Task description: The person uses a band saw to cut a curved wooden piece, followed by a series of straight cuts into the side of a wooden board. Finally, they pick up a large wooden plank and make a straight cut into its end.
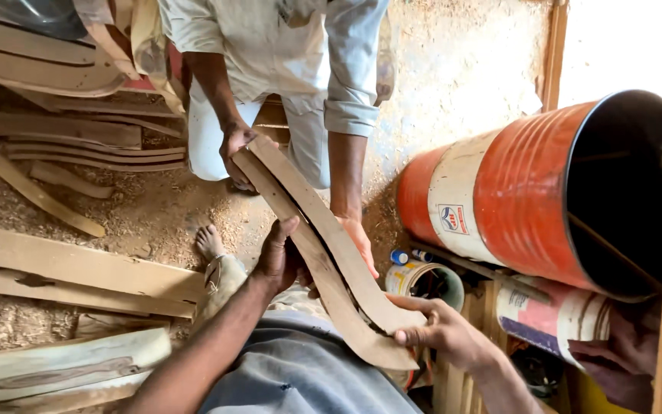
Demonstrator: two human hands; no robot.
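The floor (155,211) is bare ground covered in sawdust and shavings. Along its left side lie flat wooden planks (78,272), one overlapping another, and nearer the lower left corner a pale, rough slab (55,368). Further up the left side rest several curved wooden strips (32,188) (long, thin and bowed), with a stack of similar curved pieces (93,149) beside them. A bare foot (208,241) stands on the sawdust near the middle. On the right side, small paint cans (427,280) sit beneath an orange and white drum (515,199) lying on its side.
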